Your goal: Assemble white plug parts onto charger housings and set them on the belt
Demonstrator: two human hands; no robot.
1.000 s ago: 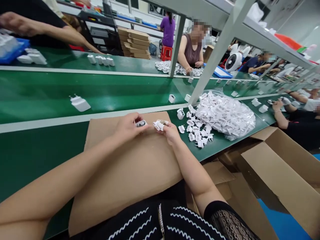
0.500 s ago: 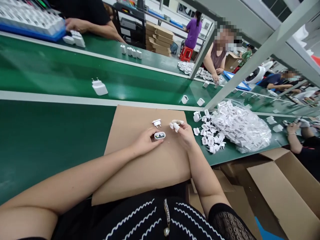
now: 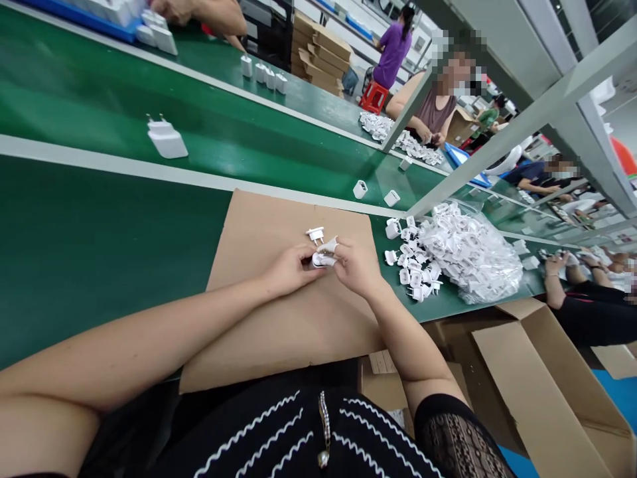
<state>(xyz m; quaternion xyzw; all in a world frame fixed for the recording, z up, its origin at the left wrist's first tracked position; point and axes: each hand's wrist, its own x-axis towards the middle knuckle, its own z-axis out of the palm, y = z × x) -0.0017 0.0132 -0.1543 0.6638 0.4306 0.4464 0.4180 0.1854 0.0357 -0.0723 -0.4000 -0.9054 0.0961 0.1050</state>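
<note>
Nearest the camera, a black knitted garment [image 3: 279, 438] with white wavy stitching covered the person's lap, and both bare forearms reached forward over it. Just beyond, a flat sheet of plain brown cardboard [image 3: 269, 332], matte and smooth, lay on the glossy green counter [image 3: 89, 265]. Over the middle of that sheet the left hand [image 3: 288, 269] and the right hand [image 3: 355, 265] met. Their fingers were curled tight, both pinching one small white charger shell [image 3: 322, 260], a rounded, smooth plastic block held just above the cardboard. Something white also sat at the right fingertips; whether it was a finger cover or another part could not be told. Just behind the hands, a small white plug piece [image 3: 315, 234] with two prongs rested on the cardboard. To the right, a loose heap of white plug parts [image 3: 415, 275] spread beside a clear plastic bag [image 3: 478, 255] bulging with more. An open brown carton [image 3: 542, 372] stood below the counter's edge. Farther off, on the green conveyor belt [image 3: 249, 146], lay a white charger [image 3: 166, 141] with its prongs up and two small white housings [image 3: 359, 189]. Beyond the belt, other people sat working at the far counter.
</note>
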